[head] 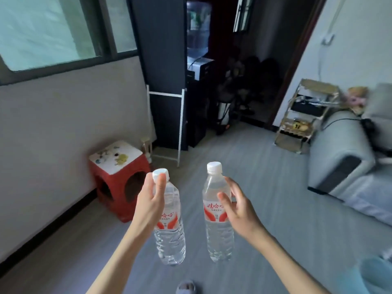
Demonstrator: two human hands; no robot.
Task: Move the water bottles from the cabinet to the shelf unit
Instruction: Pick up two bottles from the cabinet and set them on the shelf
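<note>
I carry two clear water bottles with white caps and red-and-white labels, held upright in front of me above the floor. My left hand (151, 200) grips the left bottle (170, 236) around its neck and shoulder, thumb near the cap. My right hand (239, 211) holds the right bottle (218, 228) at its label, fingers wrapped from the right side. A pale wooden shelf unit (305, 117) with several tiers stands against the right wall, far ahead to the right. No cabinet with bottles shows in this view.
A red stool (118, 183) with a white spotted top stands by the left wall. A grey sofa (347, 158) fills the right side. A dark doorway with a water dispenser (198, 28) lies ahead, beside a white metal frame (165, 124). Grey floor stretches between.
</note>
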